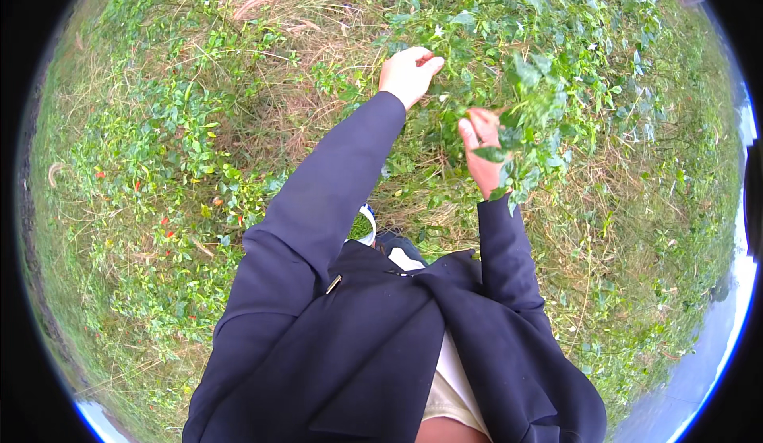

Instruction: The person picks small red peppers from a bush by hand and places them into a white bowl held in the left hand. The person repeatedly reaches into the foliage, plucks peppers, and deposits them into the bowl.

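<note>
Low leafy chili pepper plants [465, 44] with small white flowers spread in front of me. My left hand [410, 76] is among the upper leaves, thumb and fingertips close together; whether anything is pinched between them is too small to tell. Lower and to the right, my right hand [484, 145] has its fingers bent beside a leafy branch [533, 103], whose leaves cover part of the hand and wrist. The branch looks blurred. A white bucket [370, 228] with a blue mark on its rim stands by my feet, partly hidden by my left sleeve, with green chilies [360, 227] inside.
More pepper plants [197, 127] grow to the left, with red chilies [166, 221] scattered among them. Dry grass [286, 85] lies between the plants. Grass and weeds [644, 204] cover the ground to the right.
</note>
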Motion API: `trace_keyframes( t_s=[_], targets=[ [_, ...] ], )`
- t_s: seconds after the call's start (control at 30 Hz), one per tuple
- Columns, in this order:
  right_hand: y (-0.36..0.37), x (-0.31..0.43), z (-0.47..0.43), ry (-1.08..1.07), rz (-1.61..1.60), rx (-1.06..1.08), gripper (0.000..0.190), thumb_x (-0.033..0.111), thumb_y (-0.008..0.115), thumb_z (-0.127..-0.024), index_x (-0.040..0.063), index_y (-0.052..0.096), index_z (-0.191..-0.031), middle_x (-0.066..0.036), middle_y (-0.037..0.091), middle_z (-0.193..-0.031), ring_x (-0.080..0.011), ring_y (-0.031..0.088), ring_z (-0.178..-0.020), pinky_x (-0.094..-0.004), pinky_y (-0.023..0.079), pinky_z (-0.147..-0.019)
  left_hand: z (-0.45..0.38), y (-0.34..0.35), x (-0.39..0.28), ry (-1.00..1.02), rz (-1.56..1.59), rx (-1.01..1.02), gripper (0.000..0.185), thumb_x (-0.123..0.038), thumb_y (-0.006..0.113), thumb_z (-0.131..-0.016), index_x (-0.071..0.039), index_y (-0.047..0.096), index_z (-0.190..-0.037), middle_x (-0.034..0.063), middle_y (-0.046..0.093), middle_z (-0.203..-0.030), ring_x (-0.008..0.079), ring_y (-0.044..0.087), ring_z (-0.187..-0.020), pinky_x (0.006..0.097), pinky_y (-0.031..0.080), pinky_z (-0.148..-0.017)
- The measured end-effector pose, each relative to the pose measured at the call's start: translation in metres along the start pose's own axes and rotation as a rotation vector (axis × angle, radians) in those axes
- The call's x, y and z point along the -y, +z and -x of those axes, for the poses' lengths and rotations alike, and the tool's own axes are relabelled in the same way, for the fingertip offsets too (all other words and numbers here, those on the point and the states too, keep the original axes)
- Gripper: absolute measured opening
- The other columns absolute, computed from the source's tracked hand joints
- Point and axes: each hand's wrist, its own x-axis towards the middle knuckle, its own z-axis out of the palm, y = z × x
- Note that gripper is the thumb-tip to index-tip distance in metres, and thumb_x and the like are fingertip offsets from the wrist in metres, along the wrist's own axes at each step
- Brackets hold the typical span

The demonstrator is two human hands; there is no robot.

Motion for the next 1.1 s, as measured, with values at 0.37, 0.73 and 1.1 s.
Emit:
trace_keyframes(
  t_s=[0.37,0.73,1.1],
  targets=[
    [0.014,0.056,-0.085,-0.004,0.180,-0.011,0.027,0.032,0.071,-0.074,0.006,0.069,-0.082,-0.003,0.060,-0.063,-0.0122,0.054,-0.056,-0.0248,0.044,-0.056,0.020,-0.013,-0.010,0.230,-0.014,-0.013,0.026,-0.027,0.065,-0.079,-0.006,0.065,-0.094,0.0112,0.065,-0.085,0.0228,0.062,-0.075,0.0307,0.048,-0.069],
    [-0.007,0.046,-0.096,0.494,-0.490,0.436,0.014,0.014,0.060,-0.086,0.001,0.060,-0.087,0.002,0.050,-0.066,-0.0061,0.040,-0.053,-0.0210,0.033,-0.051,0.037,-0.046,-0.049,0.513,0.132,-0.097,0.023,-0.023,0.065,-0.079,-0.003,0.067,-0.089,0.0083,0.066,-0.082,0.0200,0.062,-0.073,0.0303,0.048,-0.068],
    [-0.009,0.027,-0.085,0.623,-0.867,0.305,0.007,0.010,0.060,-0.084,0.003,0.057,-0.086,-0.001,0.056,-0.070,-0.0074,0.044,-0.055,-0.0220,0.035,-0.052,0.037,-0.015,-0.030,-0.133,0.595,0.434,0.021,-0.022,0.064,-0.082,-0.002,0.061,-0.078,0.0015,0.059,-0.069,0.0079,0.048,-0.057,0.0235,0.039,-0.051]
  ],
)
